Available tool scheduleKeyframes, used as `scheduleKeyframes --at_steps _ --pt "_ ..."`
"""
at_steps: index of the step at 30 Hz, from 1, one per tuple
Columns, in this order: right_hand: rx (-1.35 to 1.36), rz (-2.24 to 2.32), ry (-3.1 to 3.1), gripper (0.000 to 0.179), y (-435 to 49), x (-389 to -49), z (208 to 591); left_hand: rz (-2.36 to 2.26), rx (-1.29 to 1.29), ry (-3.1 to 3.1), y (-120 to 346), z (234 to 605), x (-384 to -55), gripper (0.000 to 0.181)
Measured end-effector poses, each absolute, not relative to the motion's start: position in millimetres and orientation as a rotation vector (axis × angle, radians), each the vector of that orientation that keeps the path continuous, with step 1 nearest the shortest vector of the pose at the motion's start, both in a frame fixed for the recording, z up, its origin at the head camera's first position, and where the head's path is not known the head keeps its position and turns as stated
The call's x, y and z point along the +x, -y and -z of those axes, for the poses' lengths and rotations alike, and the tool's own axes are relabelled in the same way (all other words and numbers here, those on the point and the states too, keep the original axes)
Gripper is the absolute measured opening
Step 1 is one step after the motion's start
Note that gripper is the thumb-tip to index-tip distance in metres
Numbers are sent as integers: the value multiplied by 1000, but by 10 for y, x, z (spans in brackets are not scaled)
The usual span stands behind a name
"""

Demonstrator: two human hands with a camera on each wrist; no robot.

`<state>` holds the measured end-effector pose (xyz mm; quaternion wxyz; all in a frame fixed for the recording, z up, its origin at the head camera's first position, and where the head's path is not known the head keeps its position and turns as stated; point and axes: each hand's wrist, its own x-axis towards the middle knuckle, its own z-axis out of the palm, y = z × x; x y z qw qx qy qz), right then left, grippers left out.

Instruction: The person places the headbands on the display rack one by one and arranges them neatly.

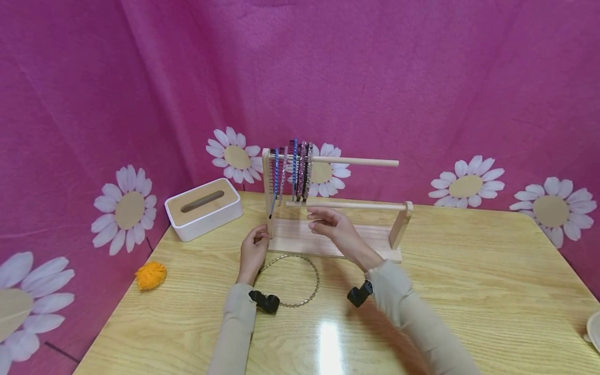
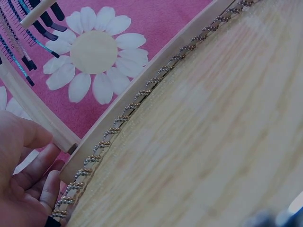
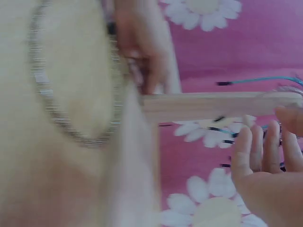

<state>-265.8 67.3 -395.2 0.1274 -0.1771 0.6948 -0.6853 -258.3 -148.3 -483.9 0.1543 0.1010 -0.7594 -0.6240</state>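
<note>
A wooden rack (image 1: 328, 242) has an upper and a lower bar. Several glittery headbands (image 1: 302, 169), blue, pink and silver, hang at the upper bar's left end. My left hand (image 1: 253, 254) holds the foot of the rack's left post, thumb and fingers bent there in the left wrist view; its exact grip is partly hidden. Before the lower bar, my right hand (image 1: 335, 229) hovers above the base with loosely bent, parted fingers and nothing in it. A gold beaded headband (image 1: 317, 284) lies on the table in front of the base, close to my left wrist.
A white tissue box (image 1: 206, 229) with a wooden lid stands left of the rack. An orange bundle (image 1: 151, 275) lies near the table's left edge. At the far right edge a pale dish (image 1: 594, 333) shows in part. Pink flowered cloth hangs behind the table.
</note>
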Motion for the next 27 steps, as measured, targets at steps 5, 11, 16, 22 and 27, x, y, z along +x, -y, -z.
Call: scheduleKeyframes --at_steps 5,11,16,22,27 --pt "-540 1742 -2047 42 -709 -2526 4227 1789 288 2179 1482 4843 -2583 32" --pt "-603 1442 -2104 33 -782 -2456 4445 1781 289 2187 1485 4848 -2589 32" --pt "-691 1285 -2200 28 -883 -2408 4496 1781 298 2180 1481 4838 -2588 32" --pt "-893 1115 -2371 23 -987 -2290 4519 1773 301 2190 1481 4851 -2589 32" --pt "-1017 1003 -2452 23 -1099 -2148 4517 1766 303 2204 1477 4858 -2586 32"
